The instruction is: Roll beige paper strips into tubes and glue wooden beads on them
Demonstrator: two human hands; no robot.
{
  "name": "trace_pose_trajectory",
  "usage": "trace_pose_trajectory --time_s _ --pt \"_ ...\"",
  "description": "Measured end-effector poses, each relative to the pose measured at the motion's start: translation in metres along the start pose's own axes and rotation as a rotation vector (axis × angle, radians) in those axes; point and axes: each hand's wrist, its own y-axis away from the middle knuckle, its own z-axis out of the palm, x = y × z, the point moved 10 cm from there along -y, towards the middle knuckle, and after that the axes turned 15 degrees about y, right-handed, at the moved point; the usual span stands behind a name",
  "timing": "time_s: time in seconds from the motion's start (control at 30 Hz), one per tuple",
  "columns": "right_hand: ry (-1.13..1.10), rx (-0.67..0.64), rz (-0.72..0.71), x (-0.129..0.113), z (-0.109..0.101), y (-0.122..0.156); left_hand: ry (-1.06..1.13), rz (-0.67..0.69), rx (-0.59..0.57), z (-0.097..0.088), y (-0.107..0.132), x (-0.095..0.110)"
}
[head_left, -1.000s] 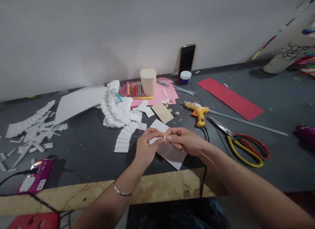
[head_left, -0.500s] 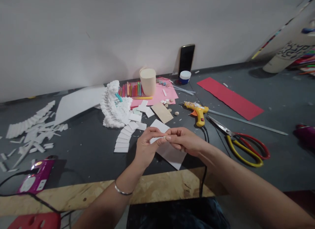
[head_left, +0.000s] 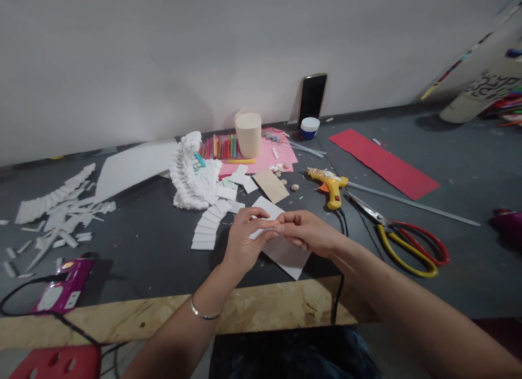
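Observation:
My left hand (head_left: 249,235) and my right hand (head_left: 305,232) meet fingertip to fingertip above a sheet of white paper (head_left: 287,256). Both are closed in a pinch around something tiny, almost wholly hidden by the fingers. Left of them, a curved row of overlapping white rectangular pieces (head_left: 206,229) lies on the dark table. Just beyond the hands are a beige card (head_left: 271,186) and a few small beige and white pebble-like pieces (head_left: 294,187). A yellow hot glue gun (head_left: 332,188) lies on its side to the right.
Scissors (head_left: 408,246) with red and yellow handles lie right, near a red paper strip (head_left: 385,161). Behind stand a cream cup (head_left: 248,135), a lidded jar (head_left: 309,128) and a phone (head_left: 313,99). White scraps (head_left: 61,221) and a purple corded device (head_left: 65,286) are left.
The fingertips have shifted slightly, and the small pale piece that showed between them is now almost hidden. The view has moved a little.

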Motion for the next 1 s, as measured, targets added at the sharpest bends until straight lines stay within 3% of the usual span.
trace_pose_trajectory --time_s 0.3,0.57,0.73,0.83,1.0 --pt "0.198 0.049 -0.042 -0.010 -0.008 0.001 -0.252 0.068 -0.064 0.010 0.001 0.013" --pt "0.037 -0.107 -0.043 -0.009 0.000 0.004 0.089 -0.175 0.051 -0.002 -0.002 -0.008" --pt "0.010 -0.149 -0.029 -0.009 0.004 0.007 0.225 -0.229 0.077 -0.003 0.000 -0.015" --pt "0.084 -0.134 -0.014 -0.008 0.002 0.007 0.186 -0.171 0.056 -0.004 -0.001 -0.009" --pt "0.235 -0.042 -0.085 -0.019 -0.005 0.011 -0.018 0.089 -0.004 -0.006 -0.004 0.019"
